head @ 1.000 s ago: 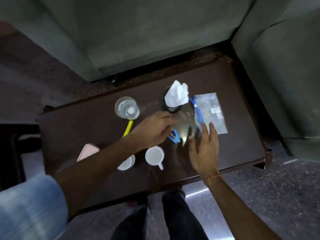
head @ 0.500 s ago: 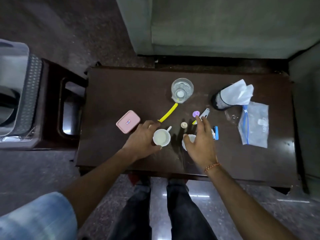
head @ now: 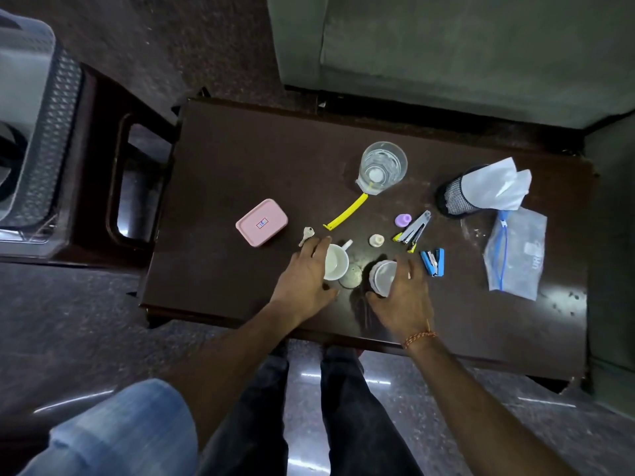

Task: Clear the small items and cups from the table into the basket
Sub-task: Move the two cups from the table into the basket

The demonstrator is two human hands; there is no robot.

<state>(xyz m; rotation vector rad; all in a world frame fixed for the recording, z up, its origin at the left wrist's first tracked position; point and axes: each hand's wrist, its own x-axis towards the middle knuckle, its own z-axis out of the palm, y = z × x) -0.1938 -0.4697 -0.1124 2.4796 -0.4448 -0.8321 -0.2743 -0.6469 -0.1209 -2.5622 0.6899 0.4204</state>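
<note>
— At the table's (head: pixel 240 159) near edge, where are the cups?
— The white handled cup (head: pixel 336 262) sits at three o'clock of the left hand (head: pixel 307 280), whose fingers curl round its rim. The second white cup (head: pixel 382 277) lies at eleven o'clock of the right hand (head: pixel 402 297) — gripped likewise.
— And the basket (head: pixel 44 139)?
— Far off at nine o'clock.

Sat on the table (head: pixel 240 159): lunch box (head: pixel 261 222) left, key (head: pixel 307 235) beside it, glass (head: pixel 382 167) behind, staplers (head: pixel 414 230) right, zip bag (head: pixel 517 255) far right.
</note>
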